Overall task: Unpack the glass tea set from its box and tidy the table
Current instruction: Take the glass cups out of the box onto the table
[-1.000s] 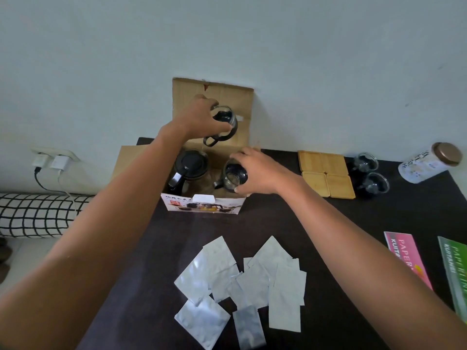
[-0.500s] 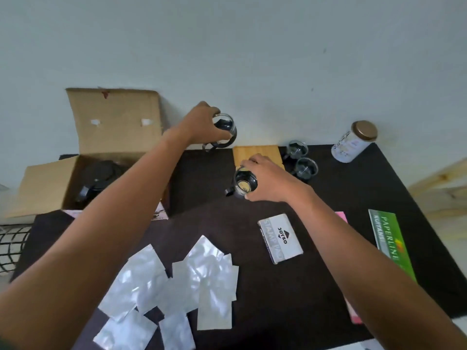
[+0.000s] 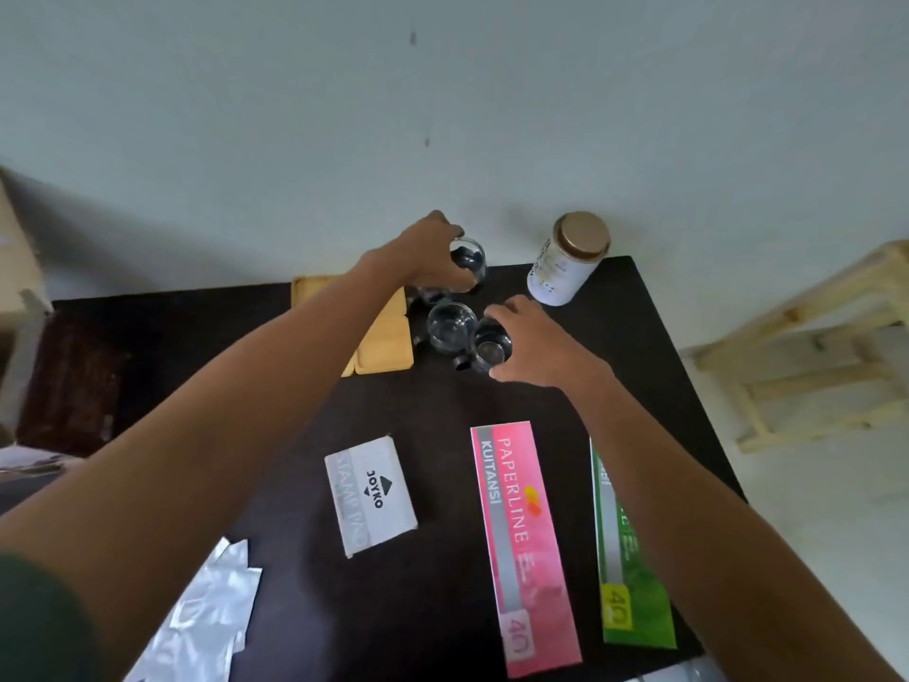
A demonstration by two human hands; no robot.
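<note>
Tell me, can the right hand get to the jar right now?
Probably not yet: the right hand holds a cup. The jar stands close behind it with nothing between.

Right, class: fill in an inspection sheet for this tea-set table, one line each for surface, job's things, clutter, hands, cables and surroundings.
Surface: dark table against a pale wall.
Job's things: four glass cups near the far edge, two already standing there, one at; wooden coasters beside them; box corner at far left.
Clutter: stamp pad box, pink receipt book, green receipt book, foil packets, lidded jar.
Hands: left hand grips a far cup; right hand grips a near cup.
Cables: nothing seen.
Surroundings: wooden stool at right.
</note>
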